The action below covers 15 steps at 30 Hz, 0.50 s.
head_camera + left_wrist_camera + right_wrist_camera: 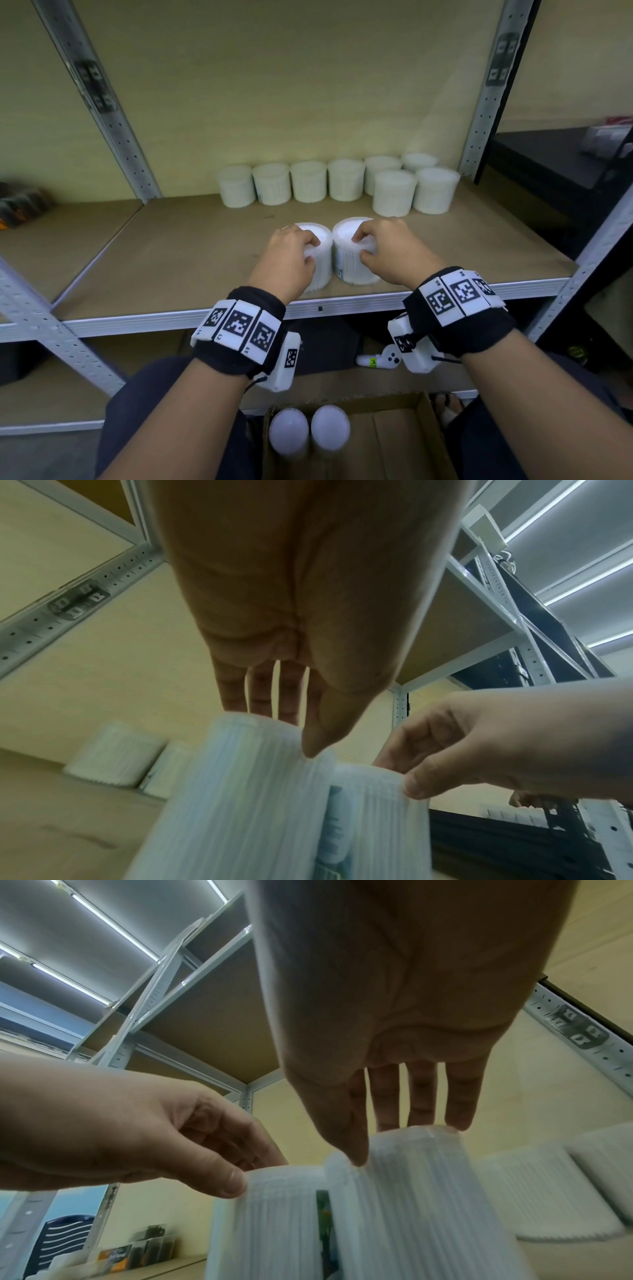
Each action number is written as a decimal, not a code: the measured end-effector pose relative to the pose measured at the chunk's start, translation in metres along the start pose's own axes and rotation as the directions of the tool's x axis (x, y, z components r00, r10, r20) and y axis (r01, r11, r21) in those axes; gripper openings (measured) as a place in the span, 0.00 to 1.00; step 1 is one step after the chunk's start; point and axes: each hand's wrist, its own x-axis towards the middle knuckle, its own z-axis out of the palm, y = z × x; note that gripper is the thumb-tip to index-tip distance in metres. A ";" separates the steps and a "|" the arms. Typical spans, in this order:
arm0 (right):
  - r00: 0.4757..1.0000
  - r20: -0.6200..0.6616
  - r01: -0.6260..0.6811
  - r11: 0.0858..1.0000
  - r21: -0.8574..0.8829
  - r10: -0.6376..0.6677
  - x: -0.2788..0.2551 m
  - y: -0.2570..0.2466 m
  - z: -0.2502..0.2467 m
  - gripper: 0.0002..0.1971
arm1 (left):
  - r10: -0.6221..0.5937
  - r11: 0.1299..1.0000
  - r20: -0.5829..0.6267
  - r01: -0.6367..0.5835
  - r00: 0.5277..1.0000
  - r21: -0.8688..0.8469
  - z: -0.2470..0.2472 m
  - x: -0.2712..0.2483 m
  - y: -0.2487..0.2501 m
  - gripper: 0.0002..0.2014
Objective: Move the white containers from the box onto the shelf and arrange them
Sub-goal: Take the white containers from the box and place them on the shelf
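Note:
Two white ribbed containers stand side by side at the front of the brown shelf board (191, 253). My left hand (308, 251) grips the top of the left container (323, 270), thumb on the near side and fingers over the far rim. My right hand (361, 247) grips the top of the right container (349, 267) in the same way. In the left wrist view my left hand (286, 733) spans its container (240, 791). In the right wrist view my right hand (390, 1142) spans its container (411, 1191). The two containers touch or nearly touch.
Several white containers (308, 181) stand in a row along the back of the shelf, with two more in front at the right end (394, 193). Below me an open cardboard box (404, 438) holds two white containers (287, 433). Metal uprights (483, 102) flank the shelf.

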 end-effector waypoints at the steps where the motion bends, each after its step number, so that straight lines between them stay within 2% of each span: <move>1: 1.000 -0.001 -0.006 1.000 -0.005 0.006 0.004 0.001 0.000 0.17 | 0.001 1.000 -0.002 -0.001 1.000 0.001 0.001 0.004 0.000 0.17; 15: 0.999 -0.012 -0.040 0.996 -0.078 0.039 0.081 0.015 -0.004 0.16 | -0.024 0.999 0.088 0.021 0.996 0.032 0.013 0.094 -0.013 0.18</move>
